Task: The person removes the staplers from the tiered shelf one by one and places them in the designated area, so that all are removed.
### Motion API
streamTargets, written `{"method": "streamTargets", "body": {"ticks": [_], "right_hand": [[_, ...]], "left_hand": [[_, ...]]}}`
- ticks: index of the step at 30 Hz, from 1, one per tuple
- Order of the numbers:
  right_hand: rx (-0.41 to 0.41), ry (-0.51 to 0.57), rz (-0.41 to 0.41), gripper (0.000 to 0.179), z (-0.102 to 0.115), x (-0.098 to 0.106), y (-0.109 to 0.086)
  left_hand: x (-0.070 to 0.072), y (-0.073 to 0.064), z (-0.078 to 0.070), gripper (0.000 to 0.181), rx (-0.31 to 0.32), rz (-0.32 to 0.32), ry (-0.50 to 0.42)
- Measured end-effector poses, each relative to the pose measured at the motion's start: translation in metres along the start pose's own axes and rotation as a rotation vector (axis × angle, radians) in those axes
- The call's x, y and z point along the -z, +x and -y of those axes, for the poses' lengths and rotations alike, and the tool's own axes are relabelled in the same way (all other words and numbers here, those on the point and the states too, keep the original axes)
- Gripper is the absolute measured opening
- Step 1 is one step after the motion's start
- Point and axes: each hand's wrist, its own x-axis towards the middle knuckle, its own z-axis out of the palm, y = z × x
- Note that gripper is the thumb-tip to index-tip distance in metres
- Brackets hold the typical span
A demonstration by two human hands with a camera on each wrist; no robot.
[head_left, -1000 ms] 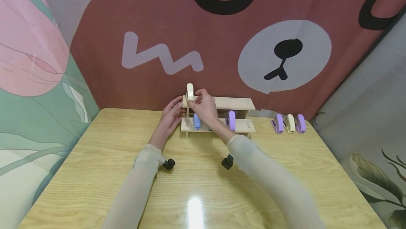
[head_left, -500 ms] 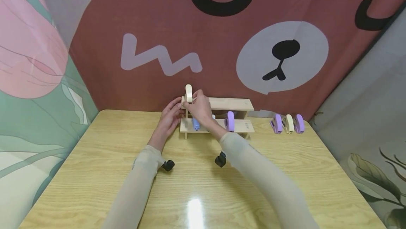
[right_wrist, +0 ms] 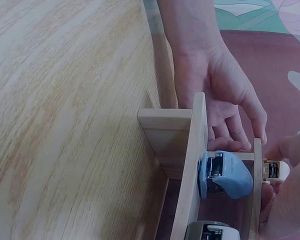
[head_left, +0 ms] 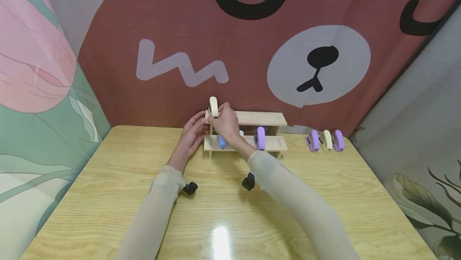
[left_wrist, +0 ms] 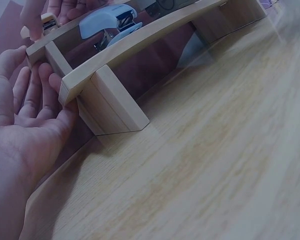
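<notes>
My right hand (head_left: 226, 124) is pinching a cream stapler (head_left: 213, 106), left (head_left: 192, 135) relaxed against the part-filled wooden rack (head_left: 259, 118), purple-and-cream staplers (head_left: 327, 140) waiting near the table's (head_left: 353, 180) back-right corner.

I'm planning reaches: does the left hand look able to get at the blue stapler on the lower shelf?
Probably yes: the left hand is at the left end of the rack, close to the blue stapler, whose front looks free; the right hand holds a cream stapler higher up.
</notes>
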Motion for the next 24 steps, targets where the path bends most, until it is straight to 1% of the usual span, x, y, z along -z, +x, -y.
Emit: {"method": "streamTargets", "body": {"ticks": [8,14,18,24], "right_hand": [[0.001,0.018,-0.020,0.035,-0.0006,-0.0014,-0.0005],[0.010,0.036,-0.032,0.034,-0.0012,-0.0009,0.0008],[0.015,0.039,-0.043,0.033,-0.0016,0.0000,0.0008],[0.006,0.044,-0.054,0.033,-0.0018,-0.0001,0.0003]], "left_hand": [[0.0000,0.0008,0.0005,0.045,0.003,-0.003,-0.001],[-0.0016,0.0007,-0.0020,0.048,0.007,0.000,-0.006],[-0.0015,0.0006,-0.0022,0.050,0.020,-0.001,-0.009],[-0.0007,-0.0004,-0.0016,0.048,0.016,-0.005,-0.001]]}}
